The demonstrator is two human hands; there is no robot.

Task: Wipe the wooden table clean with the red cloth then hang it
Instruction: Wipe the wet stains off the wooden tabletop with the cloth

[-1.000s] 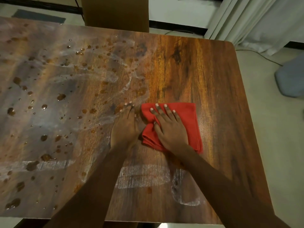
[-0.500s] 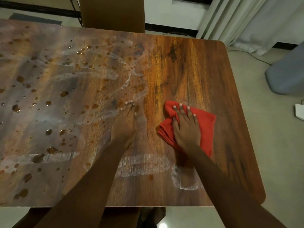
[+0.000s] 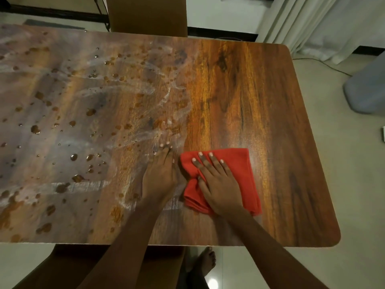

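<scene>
We had the right hand [image 3: 218, 184] spread flat on the folded red cloth [image 3: 243, 174], lower centre-right of the frame, fingers straight & pressing, not gripping, prob. so the whole pad bore on the wood. Cloth was bunched at its left side, just beside the left hand [image 3: 160, 178], which lay flat on the wooden table [image 3: 260, 101] holding nothing; we judged it a brace while we leaned in. Open dry-looking wood ran from the cloth to the rounded right edge, but brown droplets [image 3: 74, 157] & whitish smears covered the left half, so most wiping lay that way. Near edge ran just under our forearms; a chair back [image 3: 148, 15] stood at the far edge, top centre, w/ a curtain [image 3: 312, 24] upper right
</scene>
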